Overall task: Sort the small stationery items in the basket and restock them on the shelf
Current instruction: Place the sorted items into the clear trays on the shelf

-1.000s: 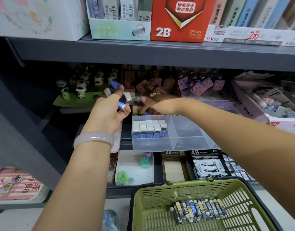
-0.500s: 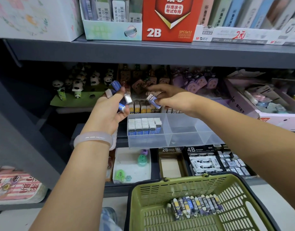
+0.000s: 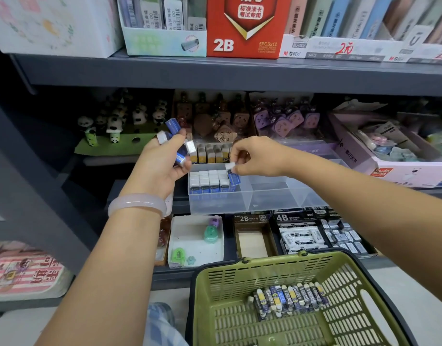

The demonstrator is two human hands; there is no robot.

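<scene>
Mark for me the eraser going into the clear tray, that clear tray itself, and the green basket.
eraser [image 3: 232,171], head view, on its blue sleeve below the right hand's fingers.
clear tray [image 3: 272,199], head view, on its bare front wall.
green basket [image 3: 265,269], head view, on its slotted back wall.

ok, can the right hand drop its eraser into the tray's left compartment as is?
Probably yes. The right hand pinches an eraser right above the open-topped tray, at the end of the packed rows; nothing sits between them.
</scene>
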